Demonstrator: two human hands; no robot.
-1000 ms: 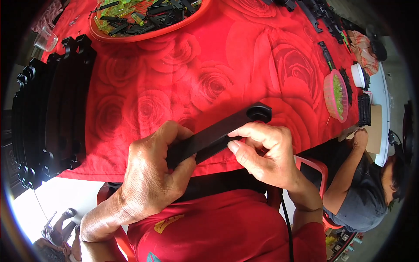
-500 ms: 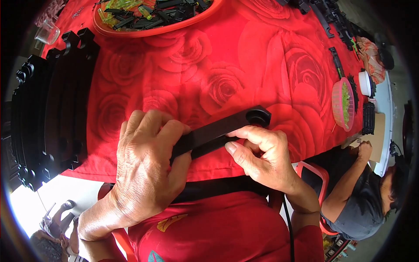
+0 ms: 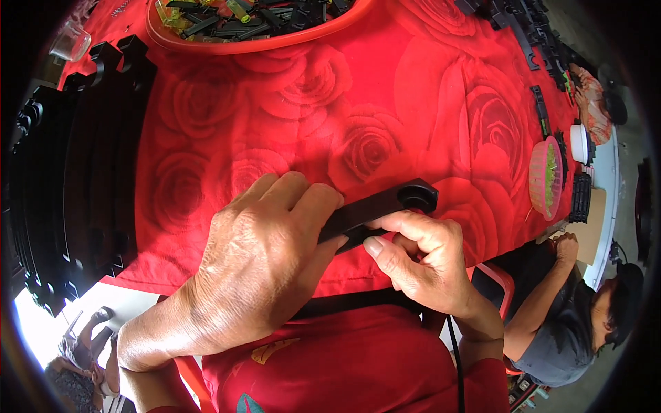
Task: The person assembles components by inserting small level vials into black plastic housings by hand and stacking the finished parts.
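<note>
A long black plastic bar (image 3: 375, 206) with a round recess at its right end is held above the table, slanting up to the right. My left hand (image 3: 265, 241) is wrapped over its left part, thumb below and fingers over the top, hiding that end. Near the recess, my right hand (image 3: 423, 258) is closed on the bar's lower edge, with thumb and forefinger close together. Whether a small piece sits between those fingertips cannot be made out.
Similar notched black bars (image 3: 103, 158) stand stacked at the left. A red tray (image 3: 255, 45) of yellow-green tubes and black pieces lies at the back. At right are a pink basket (image 3: 535, 175), a white bowl (image 3: 578, 143), black parts (image 3: 540, 110) and a seated person (image 3: 561, 330).
My left hand has slid rightward along the bar, nearer my right hand, and covers more of it. Bar and right hand have shifted slightly right. The view has moved a little.
</note>
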